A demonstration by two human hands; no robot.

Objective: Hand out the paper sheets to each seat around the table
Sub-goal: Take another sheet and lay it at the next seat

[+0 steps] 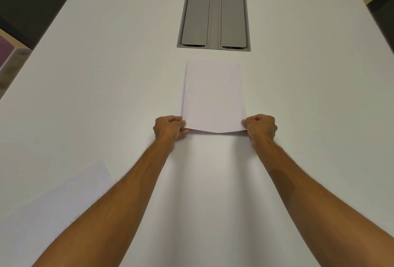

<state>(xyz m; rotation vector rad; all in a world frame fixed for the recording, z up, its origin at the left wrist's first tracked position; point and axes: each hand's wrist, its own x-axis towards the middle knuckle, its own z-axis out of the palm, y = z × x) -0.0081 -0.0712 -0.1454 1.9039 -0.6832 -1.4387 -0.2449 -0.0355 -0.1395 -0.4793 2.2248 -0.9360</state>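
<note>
- A white paper sheet [213, 96] lies lengthwise in the middle of the white counter [106, 75], its long sides running away from the person toward 12 o'clock.
- The sheet's near edge sags in a shallow curve between the two hands, lifted a little off the counter; whether the far edge rests flat cannot be told for certain.
- The left hand [169, 127] pinches the sheet's near left corner, fingers curled shut over the edge with the thumb below it.
- The right hand [261, 126] pinches the near right corner in the same way, closed on the paper.
- From the hands, the sheet extends straight ahead toward 12 o'clock; the hands sit at its 7 and 5 o'clock corners.
- Both bare forearms reach forward from the bottom of the view and are stretched out over the counter.
- Just beyond the sheet's far edge, at 12 o'clock and apart from it, a grey recessed cable hatch [214, 21] with two closed flaps is set into the counter.
- A second sheet [64, 202] lies flat on the counter at about 8 o'clock from the hands, well apart from the held one, turned at an angle and partly covered by the left forearm.
- Dark chair backs [27, 0] show past the counter's far left edge at 10 o'clock, and another dark shape at the far right corner.
</note>
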